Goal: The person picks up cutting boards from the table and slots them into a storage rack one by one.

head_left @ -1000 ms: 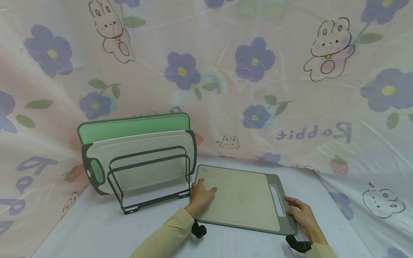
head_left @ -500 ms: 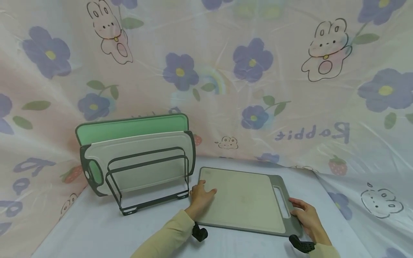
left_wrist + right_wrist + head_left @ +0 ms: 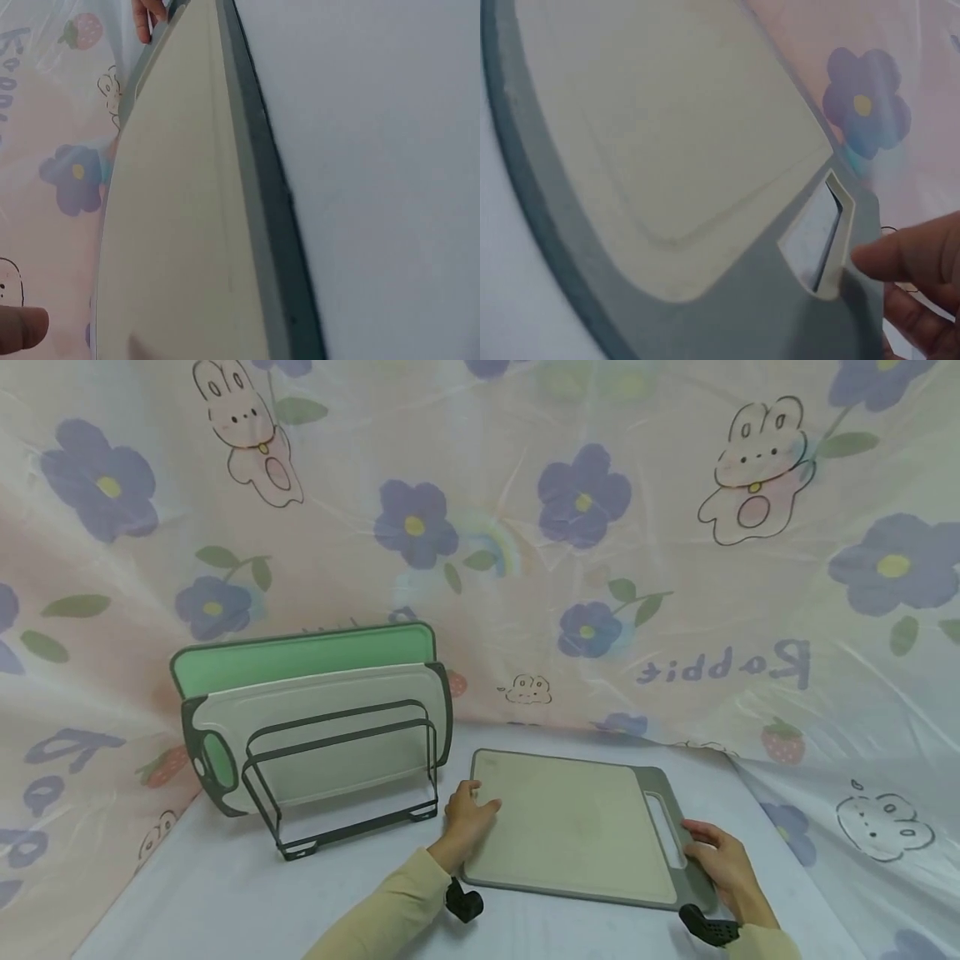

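Note:
A beige cutting board (image 3: 577, 827) with a grey rim and a slotted handle lies low over the white table (image 3: 225, 885). My left hand (image 3: 471, 808) grips its left edge, thumb on top. My right hand (image 3: 712, 852) holds the grey handle end beside the slot (image 3: 666, 831). In the left wrist view the board (image 3: 180, 225) runs lengthwise, with a fingertip (image 3: 22, 330) at its near edge. In the right wrist view my fingers (image 3: 915, 255) rest on the handle next to the slot (image 3: 821, 240). Whether the board touches the table I cannot tell.
Left of the board stands a black wire rack (image 3: 345, 777). It holds a white board with a grey rim (image 3: 322, 710) and a green board (image 3: 300, 652) upright behind it. A flower-and-rabbit printed sheet (image 3: 585, 527) hangs behind and at both sides.
The beige board and both hands have shifted a little to the right, away from the rack. The rack and its boards have not moved.

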The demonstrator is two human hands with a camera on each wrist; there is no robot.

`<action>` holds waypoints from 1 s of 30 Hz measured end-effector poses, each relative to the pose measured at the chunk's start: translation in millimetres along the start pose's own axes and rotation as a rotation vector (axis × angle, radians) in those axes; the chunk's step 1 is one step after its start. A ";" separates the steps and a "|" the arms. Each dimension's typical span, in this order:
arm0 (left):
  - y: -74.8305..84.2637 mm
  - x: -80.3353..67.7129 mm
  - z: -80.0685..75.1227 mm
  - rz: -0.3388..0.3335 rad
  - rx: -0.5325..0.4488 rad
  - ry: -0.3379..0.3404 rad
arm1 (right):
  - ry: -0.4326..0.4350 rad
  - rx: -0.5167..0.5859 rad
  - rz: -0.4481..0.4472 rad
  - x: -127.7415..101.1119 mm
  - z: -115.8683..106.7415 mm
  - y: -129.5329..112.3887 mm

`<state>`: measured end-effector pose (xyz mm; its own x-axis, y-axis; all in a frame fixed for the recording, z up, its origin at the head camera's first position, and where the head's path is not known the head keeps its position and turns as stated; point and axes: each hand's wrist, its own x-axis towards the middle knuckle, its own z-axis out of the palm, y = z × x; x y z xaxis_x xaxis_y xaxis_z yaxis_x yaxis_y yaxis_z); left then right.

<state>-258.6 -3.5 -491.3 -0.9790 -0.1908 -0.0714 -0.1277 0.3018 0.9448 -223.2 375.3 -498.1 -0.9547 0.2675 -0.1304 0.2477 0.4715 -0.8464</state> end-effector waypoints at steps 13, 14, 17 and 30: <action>-1.6 7.2 -11.2 -0.033 -0.025 -0.040 | 0.055 -0.042 0.002 -1.4 8.5 -4.1; -1.6 7.6 -11.0 -0.038 -0.033 -0.039 | 0.062 -0.046 0.006 -1.5 8.7 -3.8; -1.9 8.3 -9.9 -0.046 -0.059 -0.040 | 0.105 -0.081 0.004 -2.7 9.8 -3.5; -8.8 14.6 -11.2 -0.041 -0.070 -0.059 | 0.184 -0.073 -0.008 -5.5 19.1 -1.9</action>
<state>-270.0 -19.4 -497.1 -0.9810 -0.1460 -0.1274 -0.1587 0.2281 0.9606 -221.6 356.9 -505.7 -0.9121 0.4094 -0.0211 0.2577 0.5326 -0.8062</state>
